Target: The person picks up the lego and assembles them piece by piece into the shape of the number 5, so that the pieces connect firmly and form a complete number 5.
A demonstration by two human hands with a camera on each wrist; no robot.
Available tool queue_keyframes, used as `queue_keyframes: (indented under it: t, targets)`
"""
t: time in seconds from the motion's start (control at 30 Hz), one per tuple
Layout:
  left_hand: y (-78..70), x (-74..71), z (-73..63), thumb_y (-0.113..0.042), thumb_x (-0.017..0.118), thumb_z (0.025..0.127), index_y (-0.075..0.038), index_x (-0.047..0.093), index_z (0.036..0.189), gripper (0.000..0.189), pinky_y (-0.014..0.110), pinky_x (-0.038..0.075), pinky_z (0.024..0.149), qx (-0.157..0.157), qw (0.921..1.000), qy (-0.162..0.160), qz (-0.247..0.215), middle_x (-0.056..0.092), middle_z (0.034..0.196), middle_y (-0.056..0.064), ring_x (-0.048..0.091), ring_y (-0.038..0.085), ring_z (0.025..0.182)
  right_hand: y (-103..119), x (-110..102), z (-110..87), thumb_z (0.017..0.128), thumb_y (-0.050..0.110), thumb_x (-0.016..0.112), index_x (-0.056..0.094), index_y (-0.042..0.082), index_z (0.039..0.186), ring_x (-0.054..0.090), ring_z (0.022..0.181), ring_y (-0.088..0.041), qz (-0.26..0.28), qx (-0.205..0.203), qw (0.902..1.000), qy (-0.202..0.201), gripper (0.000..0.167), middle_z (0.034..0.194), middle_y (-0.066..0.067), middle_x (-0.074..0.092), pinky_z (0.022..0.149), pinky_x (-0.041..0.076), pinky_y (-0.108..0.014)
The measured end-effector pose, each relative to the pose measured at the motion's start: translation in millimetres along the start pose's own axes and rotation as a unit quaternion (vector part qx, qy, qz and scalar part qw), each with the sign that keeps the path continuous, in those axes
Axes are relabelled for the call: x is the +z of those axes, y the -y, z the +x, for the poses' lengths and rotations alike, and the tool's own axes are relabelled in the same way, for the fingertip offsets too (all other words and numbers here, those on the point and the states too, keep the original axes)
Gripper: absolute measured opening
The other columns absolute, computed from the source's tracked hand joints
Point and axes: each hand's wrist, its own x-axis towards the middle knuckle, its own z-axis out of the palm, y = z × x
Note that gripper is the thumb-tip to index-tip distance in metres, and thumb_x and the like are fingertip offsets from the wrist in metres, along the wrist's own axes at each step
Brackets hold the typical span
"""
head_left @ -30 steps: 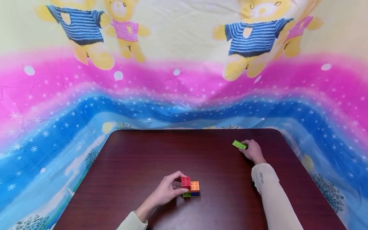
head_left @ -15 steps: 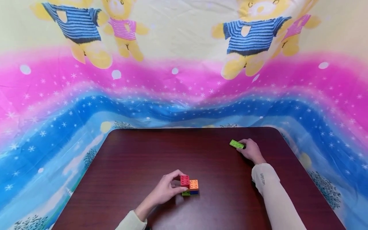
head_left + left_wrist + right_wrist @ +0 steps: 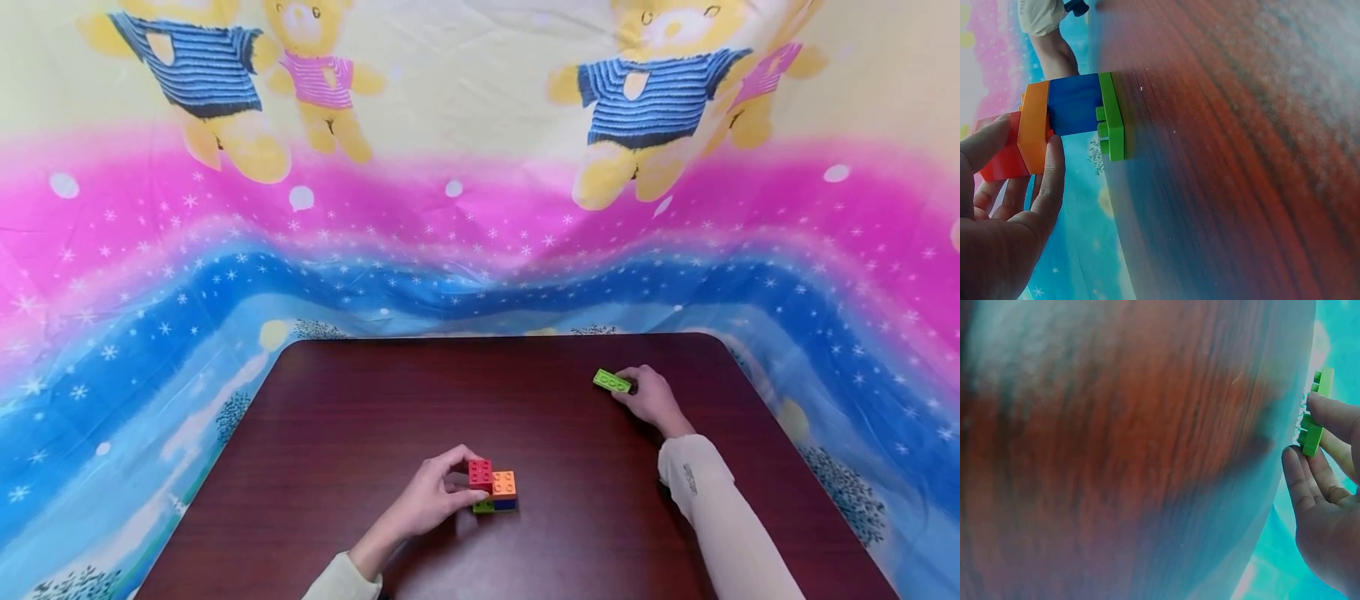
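My left hand (image 3: 432,496) grips the red brick (image 3: 480,472) on top of a small stack of toy building bricks, thumb on one side and fingers on the other. Below the red brick are an orange brick (image 3: 1035,119), a blue brick (image 3: 1074,105) and a thin green brick (image 3: 1112,119) at the bottom, which appears to rest on the table. One fingertip touches the orange brick. At the far right, my right hand (image 3: 651,398) pinches the end of a thin light green brick (image 3: 612,382). In the right wrist view, its studs face the tabletop.
The dark wooden table (image 3: 420,392) has rounded far corners. A printed cloth (image 3: 465,217) with bears and snowflakes hangs behind and around it. The brick stack stands near the middle front of the table, well apart from the right hand.
My right hand has shifted slightly left with the light green brick. My left hand stays on the red brick, and the stack keeps its place. The head view has tilted a little.
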Motion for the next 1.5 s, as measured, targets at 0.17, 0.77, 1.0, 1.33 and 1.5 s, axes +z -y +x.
queue_keyframes:
  t: [0.17, 0.77, 1.0, 1.33, 1.5]
  targets:
    - [0.7, 0.2, 0.7, -0.012, 0.082, 0.089, -0.013, 0.065, 0.11, 0.027, 0.025, 0.06, 0.086, 0.002, 1.0, -0.001, 0.001, 0.072, 0.117, 0.009, 0.069, 0.03, 0.108, 1, 0, -1.3, 0.098, 0.017, 0.072, 0.065, 0.001, 0.133, 0.057, 0.1, -0.035, -0.004, -0.01, 0.9999, -0.007, 0.04, 0.12, -0.024, 0.058, 0.086, 0.051, -0.052]
    - [3.7, -0.4, 0.6, -0.013, 0.083, 0.089, -0.012, 0.066, 0.111, 0.028, 0.024, 0.06, 0.085, 0.005, 1.0, -0.003, -0.006, 0.073, 0.118, 0.01, 0.069, 0.031, 0.108, 19, 10, -16.2, 0.095, 0.016, 0.075, 0.068, 0.002, 0.13, 0.063, 0.096, -0.03, 0.02, -0.051, 0.9982, -0.027, 0.038, 0.115, -0.019, 0.061, 0.083, 0.055, -0.049]
    - [3.1, 0.0, 0.7, -0.013, 0.082, 0.089, -0.012, 0.066, 0.112, 0.029, 0.025, 0.06, 0.085, 0.007, 0.9999, -0.002, -0.009, 0.073, 0.118, 0.01, 0.07, 0.031, 0.107, 30, 16, -23.3, 0.094, 0.014, 0.076, 0.068, 0.002, 0.13, 0.065, 0.097, -0.031, 0.039, -0.073, 0.9962, -0.027, 0.038, 0.114, -0.018, 0.062, 0.085, 0.057, -0.05]
    - [2.3, -0.1, 0.6, -0.013, 0.083, 0.089, -0.013, 0.066, 0.111, 0.028, 0.025, 0.06, 0.085, 0.002, 1.0, -0.003, -0.003, 0.073, 0.118, 0.01, 0.07, 0.03, 0.107, 40, 18, -27.1, 0.094, 0.013, 0.076, 0.069, 0.004, 0.129, 0.066, 0.097, -0.029, 0.054, -0.074, 0.9951, -0.038, 0.037, 0.116, -0.018, 0.062, 0.085, 0.058, -0.049]
    - [2.4, -0.9, 0.7, -0.014, 0.083, 0.089, -0.013, 0.065, 0.111, 0.028, 0.025, 0.06, 0.085, 0.003, 1.0, -0.003, -0.004, 0.073, 0.117, 0.01, 0.071, 0.03, 0.106, 41, 18, -27.4, 0.094, 0.014, 0.077, 0.068, 0.006, 0.131, 0.068, 0.097, -0.027, 0.078, -0.064, 0.9942, -0.035, 0.038, 0.118, -0.016, 0.061, 0.086, 0.06, -0.047]
